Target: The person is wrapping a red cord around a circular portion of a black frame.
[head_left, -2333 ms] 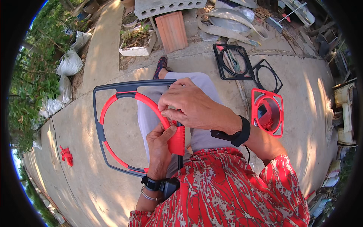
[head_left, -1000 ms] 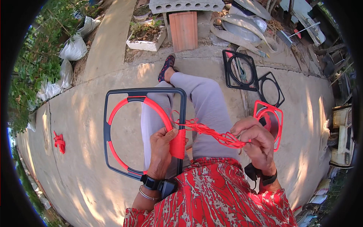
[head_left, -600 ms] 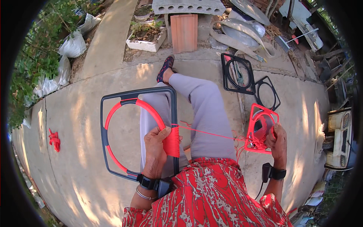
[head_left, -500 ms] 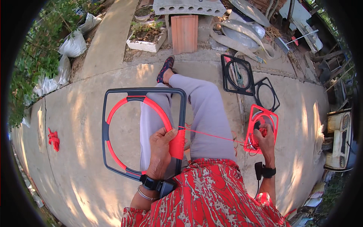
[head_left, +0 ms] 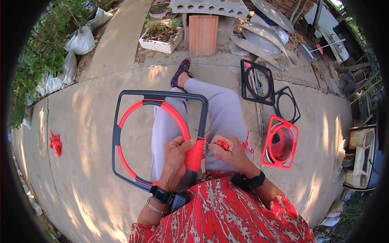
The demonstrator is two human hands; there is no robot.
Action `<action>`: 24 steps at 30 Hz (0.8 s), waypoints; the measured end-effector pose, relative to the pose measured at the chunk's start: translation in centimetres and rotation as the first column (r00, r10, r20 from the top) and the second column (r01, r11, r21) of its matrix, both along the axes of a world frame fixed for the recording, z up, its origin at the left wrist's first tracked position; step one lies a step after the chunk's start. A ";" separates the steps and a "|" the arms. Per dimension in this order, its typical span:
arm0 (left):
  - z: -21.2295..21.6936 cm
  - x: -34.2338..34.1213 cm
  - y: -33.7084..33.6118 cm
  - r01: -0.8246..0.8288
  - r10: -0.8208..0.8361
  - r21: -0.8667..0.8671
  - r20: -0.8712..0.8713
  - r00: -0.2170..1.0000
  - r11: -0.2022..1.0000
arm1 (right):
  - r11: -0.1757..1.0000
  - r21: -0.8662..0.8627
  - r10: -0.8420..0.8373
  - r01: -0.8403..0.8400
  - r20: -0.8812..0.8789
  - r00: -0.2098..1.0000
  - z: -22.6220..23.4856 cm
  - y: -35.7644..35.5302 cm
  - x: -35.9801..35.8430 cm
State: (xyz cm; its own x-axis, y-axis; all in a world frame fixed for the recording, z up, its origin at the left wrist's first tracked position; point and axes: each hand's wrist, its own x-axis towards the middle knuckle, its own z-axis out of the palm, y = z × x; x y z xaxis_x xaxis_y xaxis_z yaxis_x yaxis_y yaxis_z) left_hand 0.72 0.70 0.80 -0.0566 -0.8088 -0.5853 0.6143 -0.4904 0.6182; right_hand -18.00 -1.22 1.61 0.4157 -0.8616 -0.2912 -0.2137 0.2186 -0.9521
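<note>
A dark frame (head_left: 163,94) with a ring inside it rests across my lap; red wrapping covers parts of the ring. On the right side a wide band of red cord winding (head_left: 194,157) joins ring and frame. My left hand (head_left: 174,162) grips the ring beside this winding, thumb on top. Close by on the right, my right hand (head_left: 233,154) is closed around a bunch of red cord (head_left: 222,144). A short length of cord runs from its fingers to the top of the winding. Loose strands dangle past the right hand.
On the concrete ground to the right is a red frame (head_left: 295,141) around a round container with red material inside. Beyond it lie two black frames (head_left: 246,81) (head_left: 298,106). A red bundle (head_left: 55,143) lies far left. A white planter (head_left: 162,46) stands ahead.
My right hand has come up from the red frame at the right to beside the winding, bringing the bunch of cord. The long taut cord is now short. My left hand keeps its grip.
</note>
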 end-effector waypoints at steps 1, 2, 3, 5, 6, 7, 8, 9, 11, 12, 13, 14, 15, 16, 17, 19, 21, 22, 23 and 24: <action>-0.4 0.1 0.0 0.016 -0.016 -0.016 -0.013 1.000 1.000 | 1.000 0.005 0.003 -0.003 -0.002 1.000 0.4 0.1 0.2; -0.6 0.2 0.0 0.014 -0.015 -0.011 -0.017 1.000 1.000 | 0.999 -0.002 0.034 -0.034 0.014 0.999 1.2 0.1 0.5; -0.9 0.3 0.0 0.036 -0.037 -0.014 -0.020 0.999 0.999 | 0.998 -0.010 0.066 -0.065 0.031 0.997 1.6 0.0 0.7; -1.0 0.3 -0.2 0.059 -0.060 -0.017 -0.029 0.998 0.998 | 0.997 0.024 0.071 -0.072 0.034 0.997 1.0 -0.2 0.6; -0.6 0.3 -0.5 0.078 -0.078 -0.005 -0.099 0.992 0.997 | 0.996 0.053 0.075 -0.077 0.040 0.996 0.8 -0.2 0.5; -0.3 0.3 -0.8 0.098 -0.095 0.006 -0.169 0.981 0.995 | 0.996 0.055 0.074 -0.076 0.034 0.997 0.6 -0.3 0.4; 0.0 0.3 -1.1 0.097 -0.095 0.008 -0.174 0.980 0.995 | 0.996 0.033 0.087 -0.088 0.027 0.996 0.4 -0.3 0.3; 0.3 0.4 -1.5 0.108 -0.095 0.047 -0.226 0.970 0.993 | 0.995 0.012 0.099 -0.099 0.019 0.995 0.4 -0.3 0.2; 0.4 0.3 -2.4 0.122 -0.093 0.088 -0.283 0.955 0.989 | 0.996 0.029 0.087 -0.087 0.002 0.996 0.4 -0.4 0.3; 0.3 0.3 -2.8 0.150 -0.119 0.088 -0.288 0.950 0.985 | 0.996 0.042 0.076 -0.075 -0.010 0.997 0.4 -0.3 0.3; 0.1 0.3 -3.1 0.178 -0.145 0.088 -0.293 0.945 0.980 | 0.996 0.046 0.074 -0.073 -0.016 0.997 0.3 -0.3 0.2; -0.1 0.2 -3.2 0.181 -0.147 0.090 -0.298 0.943 0.979 | 0.996 0.036 0.078 -0.077 -0.036 0.996 0.3 -0.4 0.1; -0.4 0.1 -3.3 0.212 -0.177 0.100 -0.284 0.943 0.972 | 0.996 0.026 0.083 -0.081 -0.056 0.995 0.3 -0.4 0.1; -0.8 0.0 -3.3 0.243 -0.206 0.111 -0.269 0.941 0.964 | 0.996 0.029 0.080 -0.079 -0.060 0.995 0.3 -0.4 0.0; -1.2 -0.1 -3.4 0.244 -0.207 0.113 -0.272 0.940 0.963 | 0.996 0.011 0.085 -0.085 -0.080 0.993 0.3 -0.3 -0.1; -1.9 -0.1 -3.3 0.220 -0.193 0.101 -0.227 0.955 0.970 | 0.996 -0.003 0.091 -0.091 -0.101 0.991 0.5 -0.2 -0.1; -1.6 -0.2 -3.4 0.225 -0.194 0.098 -0.252 0.948 0.969 | 0.976 0.202 -0.089 0.078 0.044 0.995 1.0 -0.1 0.0; -1.4 -0.2 -3.5 0.225 -0.193 0.092 -0.271 0.943 0.970 | 0.975 0.206 -0.090 0.080 0.041 0.995 0.7 -0.1 -0.4; -1.4 -0.2 -3.6 0.226 -0.193 0.095 -0.273 0.943 0.970 | 0.961 0.252 -0.132 0.115 0.055 0.990 0.3 -0.1 -1.1; -1.3 -0.1 -3.6 0.247 -0.208 0.099 -0.298 0.931 0.964 | 0.944 0.297 -0.175 0.148 0.067 0.982 0.0 -0.1 -1.7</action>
